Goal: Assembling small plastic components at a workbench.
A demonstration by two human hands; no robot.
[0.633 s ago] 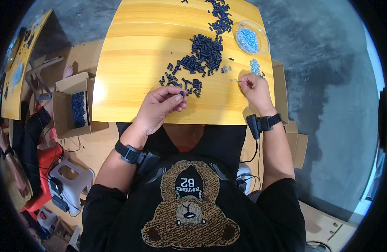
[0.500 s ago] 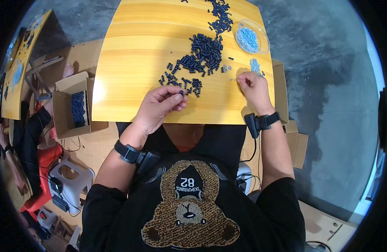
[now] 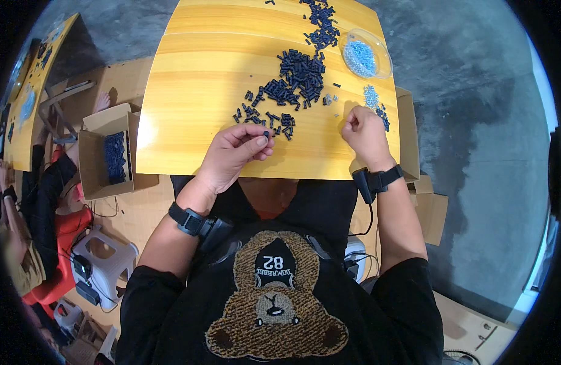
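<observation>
In the head view the left hand (image 3: 235, 155) still pinches one small dark piece (image 3: 266, 134) at its fingertips, as before. The right hand (image 3: 365, 135) has curled shut and drawn nearer; its content is hidden. The dark pile (image 3: 295, 76) lies beyond both on the bench (image 3: 189, 91).

I'm looking down on a yellow wooden table with a glossy grained top (image 3: 189, 91). A heap of small dark blue plastic cylinders (image 3: 295, 76) lies near its middle, thinning into scattered pieces toward me, and a second trail of dark pieces (image 3: 320, 27) runs to the far edge. At the right sit a clear round plastic dish of pale blue bits (image 3: 365, 53) and (just below it) a loose patch of pale blue bits (image 3: 371, 97)
</observation>
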